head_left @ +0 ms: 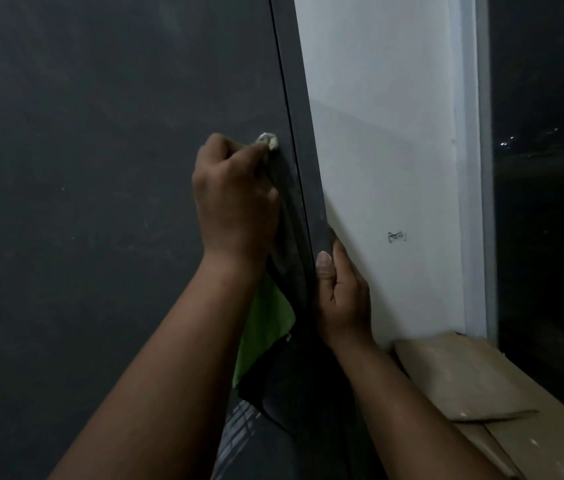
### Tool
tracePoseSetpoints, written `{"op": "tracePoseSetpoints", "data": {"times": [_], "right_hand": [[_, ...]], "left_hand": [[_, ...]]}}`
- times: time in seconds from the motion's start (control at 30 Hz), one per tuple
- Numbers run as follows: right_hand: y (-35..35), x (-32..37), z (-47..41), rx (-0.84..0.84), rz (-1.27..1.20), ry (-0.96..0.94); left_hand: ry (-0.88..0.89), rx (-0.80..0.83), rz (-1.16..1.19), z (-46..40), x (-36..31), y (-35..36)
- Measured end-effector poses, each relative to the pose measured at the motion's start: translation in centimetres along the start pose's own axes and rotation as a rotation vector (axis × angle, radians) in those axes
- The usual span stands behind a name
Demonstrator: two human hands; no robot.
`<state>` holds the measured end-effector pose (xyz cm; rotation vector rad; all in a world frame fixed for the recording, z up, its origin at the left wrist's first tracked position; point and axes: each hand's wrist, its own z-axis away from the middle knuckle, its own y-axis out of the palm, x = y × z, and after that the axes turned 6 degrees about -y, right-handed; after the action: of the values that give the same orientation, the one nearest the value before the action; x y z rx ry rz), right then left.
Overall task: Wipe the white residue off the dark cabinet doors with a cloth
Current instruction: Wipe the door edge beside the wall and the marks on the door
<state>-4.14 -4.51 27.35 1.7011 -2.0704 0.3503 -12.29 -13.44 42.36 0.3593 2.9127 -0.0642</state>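
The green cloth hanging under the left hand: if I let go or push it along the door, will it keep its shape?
Probably not. The green cloth droops in soft folds below the left hand, so it looks floppy and light. Pushed along the dark cabinet door, it would likely bunch rather than slide flat.

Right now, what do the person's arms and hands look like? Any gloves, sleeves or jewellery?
Both are bare. The left hand and right hand wear no gloves, and no rings, watch or bracelet show on them. Both forearms are uncovered as far as the picture reaches, so no sleeve is visible. The right thumbnail is short and plain.
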Motion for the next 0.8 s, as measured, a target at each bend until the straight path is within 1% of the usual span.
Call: {"op": "tracePoseSetpoints", "data": {"times": [0.1, 0.17, 0.23, 0.4, 0.47, 0.63, 0.73, 0.8], "right_hand": [[-0.3, -0.1, 0.2, 0.018, -0.032, 0.006], [-0.4, -0.3, 0.5, 0.043, -0.071, 0.019], [-0.6, -0.5, 1.1, 0.045, -0.068, 0.032], [-0.7, -0.8, 2.5, 0.013, -0.001, 0.06], [-0.7, -0.8, 2.7, -0.005, 0.005, 0.051], [-0.5, -1.0, 2.9, -0.036, -0.003, 0.039], [-0.5, -1.2, 3.0, -0.03, -0.014, 0.027], [-0.4, -1.4, 3.2, -0.044, -0.016, 0.028]], "left_hand": [[0.113, 0.04, -0.021, 1.2, -0.5, 0.8], [0.174, 0.107, -0.043, 3.3, -0.1, 1.1], [0.194, 0.167, -0.048, 5.9, 0.8, 1.0], [0.246, 0.229, -0.049, 11.4, 3.1, -0.6], [0.233, 0.218, -0.052, 10.7, 3.2, -0.8], [0.112, 0.126, -0.018, 7.0, 1.4, 0.3], [0.115, 0.115, -0.012, 8.2, 1.6, 0.6], [0.133, 0.147, -0.027, 10.7, 2.3, 0.4]]}}
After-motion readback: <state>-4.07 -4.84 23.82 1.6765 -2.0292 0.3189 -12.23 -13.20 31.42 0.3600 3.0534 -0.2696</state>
